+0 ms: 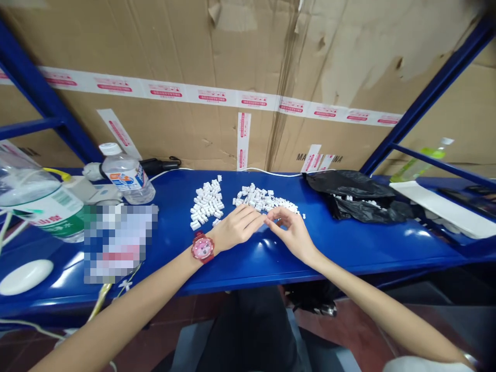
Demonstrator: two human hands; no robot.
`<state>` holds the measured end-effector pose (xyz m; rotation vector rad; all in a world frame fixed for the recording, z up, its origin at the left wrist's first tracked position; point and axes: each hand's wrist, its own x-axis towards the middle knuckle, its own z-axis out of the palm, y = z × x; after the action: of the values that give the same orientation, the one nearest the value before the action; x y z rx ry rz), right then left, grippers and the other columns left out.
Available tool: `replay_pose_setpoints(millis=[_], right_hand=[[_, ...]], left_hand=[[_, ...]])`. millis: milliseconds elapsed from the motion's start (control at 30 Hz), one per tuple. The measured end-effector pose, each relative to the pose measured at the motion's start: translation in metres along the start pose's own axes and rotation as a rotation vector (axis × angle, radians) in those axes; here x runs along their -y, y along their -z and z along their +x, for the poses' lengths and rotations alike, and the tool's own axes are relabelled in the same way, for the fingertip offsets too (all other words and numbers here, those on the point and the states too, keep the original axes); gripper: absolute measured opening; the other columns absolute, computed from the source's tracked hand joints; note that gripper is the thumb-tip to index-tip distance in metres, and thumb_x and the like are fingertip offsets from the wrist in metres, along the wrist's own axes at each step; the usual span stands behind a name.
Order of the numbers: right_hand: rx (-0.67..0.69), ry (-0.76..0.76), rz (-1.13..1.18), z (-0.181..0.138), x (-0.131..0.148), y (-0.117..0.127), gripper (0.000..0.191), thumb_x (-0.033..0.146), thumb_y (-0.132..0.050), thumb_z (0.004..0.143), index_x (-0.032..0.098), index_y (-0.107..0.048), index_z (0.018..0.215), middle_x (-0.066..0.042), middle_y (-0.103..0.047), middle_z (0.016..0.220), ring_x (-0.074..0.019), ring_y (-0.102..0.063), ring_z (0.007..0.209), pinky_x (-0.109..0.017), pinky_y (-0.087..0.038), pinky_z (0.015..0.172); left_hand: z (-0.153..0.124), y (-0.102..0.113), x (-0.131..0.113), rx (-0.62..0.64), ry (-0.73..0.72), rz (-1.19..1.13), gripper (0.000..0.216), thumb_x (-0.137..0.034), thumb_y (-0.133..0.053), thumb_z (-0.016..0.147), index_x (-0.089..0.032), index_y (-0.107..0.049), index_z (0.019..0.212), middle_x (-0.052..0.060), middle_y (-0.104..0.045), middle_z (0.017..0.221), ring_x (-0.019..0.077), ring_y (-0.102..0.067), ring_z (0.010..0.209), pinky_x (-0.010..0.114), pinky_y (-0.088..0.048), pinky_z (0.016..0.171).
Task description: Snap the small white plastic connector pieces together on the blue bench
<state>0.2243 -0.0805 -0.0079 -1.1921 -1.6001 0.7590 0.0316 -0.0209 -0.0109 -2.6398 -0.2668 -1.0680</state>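
My left hand (241, 225), with a red watch (202, 248) at its wrist, reaches over the middle of the blue table (341, 245). Its fingers are pressed together and bent down, and what they hold is hidden. My right hand (291, 232) meets it fingertip to fingertip, thumb and forefinger in a pinch. Whatever lies in that pinch is too small to make out. Just beyond both hands spreads a pile of small white plastic pieces (256, 196). A second pile of such white pieces (207, 201) lies to the left, behind my left wrist.
At the right a black plastic bag (352, 191) gapes with more white pieces inside. On the left stand a small bottle (127, 175) and a large bottle (46, 201), near a white oval object (26, 276). Cardboard (186, 46) walls off the back, between blue metal posts (430, 77).
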Motion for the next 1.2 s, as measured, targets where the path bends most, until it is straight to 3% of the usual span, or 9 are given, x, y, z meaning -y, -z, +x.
replay_pose_setpoints(millis=[133,300,433,633,800,900,967,1067,1200], right_hand=[[-0.007,-0.038,0.022,0.0,-0.007,0.02,0.023,0.044,-0.07,0.084,0.022,-0.063,0.085,-0.005,-0.069,0.083,-0.0201,-0.064,0.076,-0.033,-0.049,0.07],[-0.039,-0.022,-0.318,0.01,-0.01,0.053,0.018,0.039,-0.069,0.083,0.022,-0.065,0.084,-0.005,-0.072,0.086,-0.0201,-0.063,0.075,-0.032,-0.044,0.065],[0.035,0.044,-0.194,0.015,0.0,0.033,0.018,0.04,-0.065,0.087,0.023,-0.068,0.091,-0.005,-0.074,0.095,-0.0203,-0.066,0.082,-0.031,-0.047,0.066],[0.092,0.022,-0.032,0.021,0.003,0.0,0.017,0.037,-0.063,0.086,0.021,-0.067,0.083,-0.003,-0.071,0.077,-0.0184,-0.065,0.071,-0.03,-0.047,0.064],[-0.009,0.052,-0.487,0.018,-0.006,0.035,0.007,0.021,-0.06,0.082,0.021,-0.063,0.076,-0.002,-0.07,0.074,-0.0172,-0.062,0.068,-0.029,-0.044,0.065],[0.049,0.022,-0.894,0.03,-0.013,0.067,0.006,0.022,-0.064,0.083,0.02,-0.067,0.079,-0.005,-0.071,0.075,-0.0229,-0.063,0.077,-0.031,-0.043,0.069],[0.123,0.069,-1.016,0.05,-0.014,0.076,0.013,0.03,-0.067,0.084,0.018,-0.07,0.09,-0.008,-0.072,0.08,-0.0256,-0.063,0.082,-0.033,-0.044,0.072],[0.252,0.228,-0.908,0.098,-0.006,0.056,0.018,0.03,-0.067,0.087,0.017,-0.072,0.098,-0.008,-0.073,0.088,-0.0241,-0.065,0.085,-0.034,-0.046,0.079],[0.335,0.216,-0.623,0.171,0.002,-0.019,0.023,0.015,-0.072,0.08,0.015,-0.073,0.103,-0.011,-0.074,0.105,-0.0204,-0.067,0.09,-0.032,-0.049,0.084]], left_hand=[[-0.001,0.002,0.004,-0.032,0.062,-0.012,0.018,-0.016,-0.051,0.1,-0.015,-0.063,0.114,0.009,-0.072,0.095,0.0209,-0.068,0.089,0.039,-0.057,0.082],[-0.003,0.004,0.011,-0.123,0.215,-0.02,0.016,-0.017,-0.055,0.099,-0.014,-0.061,0.114,0.008,-0.073,0.099,0.0194,-0.067,0.09,0.038,-0.057,0.083],[0.001,0.004,0.005,-0.116,0.116,-0.022,0.016,-0.017,-0.056,0.099,-0.015,-0.061,0.114,0.007,-0.073,0.097,0.0193,-0.068,0.091,0.037,-0.058,0.083],[0.001,0.004,0.001,-0.085,0.086,0.007,0.016,-0.016,-0.054,0.099,-0.014,-0.061,0.113,0.007,-0.073,0.096,0.0187,-0.068,0.088,0.035,-0.058,0.083],[-0.003,-0.008,0.011,0.017,0.171,0.08,0.018,-0.016,-0.05,0.1,-0.011,-0.064,0.109,0.01,-0.073,0.097,0.0216,-0.069,0.091,0.037,-0.055,0.084],[-0.006,-0.013,0.016,0.136,0.354,0.133,0.031,-0.015,-0.042,0.102,-0.008,-0.058,0.128,0.011,-0.072,0.1,0.0215,-0.067,0.09,0.038,-0.054,0.083],[-0.006,-0.014,0.017,0.203,0.45,0.16,0.039,-0.014,-0.04,0.102,-0.007,-0.049,0.139,0.011,-0.071,0.099,0.0225,-0.065,0.09,0.039,-0.053,0.082],[-0.006,-0.012,0.018,0.214,0.498,0.152,0.036,-0.014,-0.044,0.1,-0.01,-0.055,0.134,0.011,-0.07,0.107,0.0249,-0.061,0.099,0.04,-0.052,0.082],[-0.009,-0.007,0.02,0.154,0.48,0.124,0.026,-0.013,-0.048,0.098,-0.014,-0.065,0.118,0.01,-0.069,0.111,0.0248,-0.059,0.104,0.04,-0.05,0.086]])
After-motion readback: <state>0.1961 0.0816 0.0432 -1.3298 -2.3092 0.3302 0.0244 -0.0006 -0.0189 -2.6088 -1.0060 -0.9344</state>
